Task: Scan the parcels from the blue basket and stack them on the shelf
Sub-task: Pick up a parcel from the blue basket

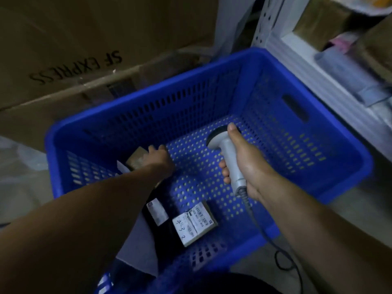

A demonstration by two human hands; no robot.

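the large brown cardboard box (74, 66) behind the basket has the black words "sf express" printed on its side, and they stand upside down in this view. the blue perforated plastic basket (318, 145) stands on the floor, between this box and the white metal shelf (314, 66) on the right.

four parcels lie in the basket, all in its left and near part. the small flat parcel with a white label (194, 223) lies near the front wall. its label has barcodes and a handwritten "4-3 2"; the small print is too blurred to read. just beside it on the left lies the black parcel (169, 221), with a narrow white label that i cannot read. a grey flat parcel (137, 247) is partly hidden under the left arm. the small brown cardboard parcel (136, 159) sits in the far left corner.

the left grip (160, 160) reaches into the basket and touches the small brown cardboard parcel. i cannot tell if the fingers close around it.

the right grip (248, 164) is closed around the handle of the white handheld barcode scanner (229, 153), above the basket floor, with the scanner head pointing down. its grey cable (265, 234) hangs over the front rim.

on the shelf lie a blue-grey plastic mailer bag (350, 79) and some brown boxes (318, 24).
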